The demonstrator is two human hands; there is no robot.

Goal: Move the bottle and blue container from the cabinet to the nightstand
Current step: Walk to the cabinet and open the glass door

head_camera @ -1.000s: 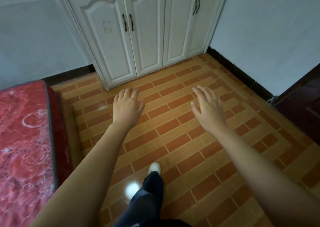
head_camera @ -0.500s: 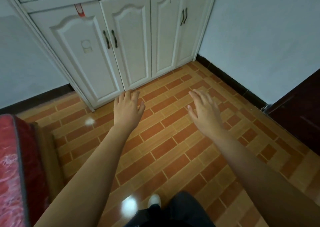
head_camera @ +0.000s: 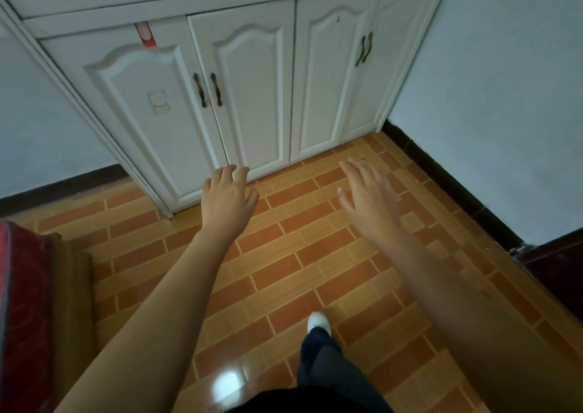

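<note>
White cabinet (head_camera: 252,75) doors shut before hands

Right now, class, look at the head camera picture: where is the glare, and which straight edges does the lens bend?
Head view: a bright glare patch sits on the shiny floor tiles by the leg; the cabinet frame bows and leans outward, wide-angle distortion; the corners look dim.
</note>
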